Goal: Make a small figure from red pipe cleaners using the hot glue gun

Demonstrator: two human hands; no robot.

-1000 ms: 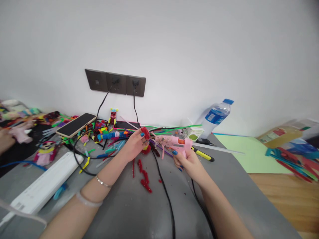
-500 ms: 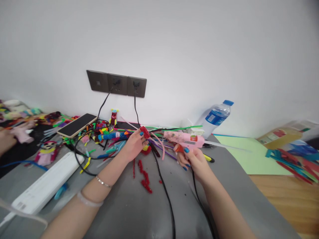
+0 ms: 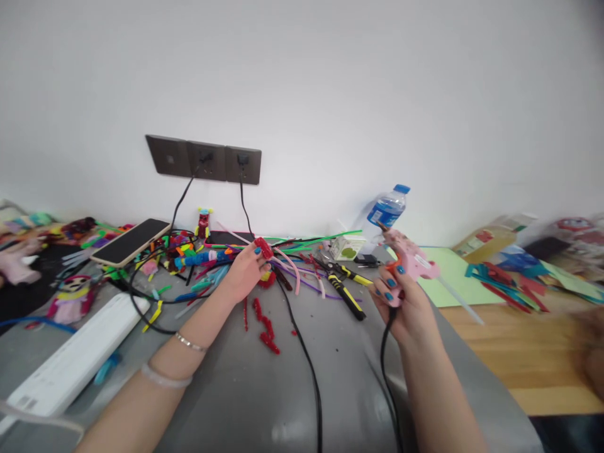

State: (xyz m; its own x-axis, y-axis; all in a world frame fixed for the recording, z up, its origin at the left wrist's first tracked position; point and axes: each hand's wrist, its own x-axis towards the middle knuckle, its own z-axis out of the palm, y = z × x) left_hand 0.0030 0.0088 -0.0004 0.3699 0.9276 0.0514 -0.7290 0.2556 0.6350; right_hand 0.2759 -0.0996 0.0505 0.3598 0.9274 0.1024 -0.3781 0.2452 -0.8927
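Observation:
My left hand (image 3: pixel 243 277) is closed, pinching a small red fuzzy pipe-cleaner piece (image 3: pixel 263 248) between thumb and fingers above the grey table (image 3: pixel 245 402). Wrapped round the handle of a pink hot glue gun (image 3: pixel 411 257) is my right hand (image 3: pixel 408 302), off to the right. The gun's nozzle points up and left, and a clear glue stick (image 3: pixel 460 301) juts out of its back. Zigzag red pipe-cleaner bits (image 3: pixel 265 328) lie on the table below my left hand. Yellow-and-black pliers (image 3: pixel 346 292) rest between the two hands.
At left lie a white power strip (image 3: pixel 78 355), a phone (image 3: pixel 132 241) and a small doll (image 3: pixel 73 299) amid scattered pipe cleaners. Black cables (image 3: pixel 309 358) cross the table. A water bottle (image 3: pixel 389 206) leans by the wall; green paper (image 3: pixel 453 277) lies at right.
My right hand has carried the glue gun to the right, away from the red piece, and tilted its nozzle upward. The pliers now show fully. My left hand still holds the red piece.

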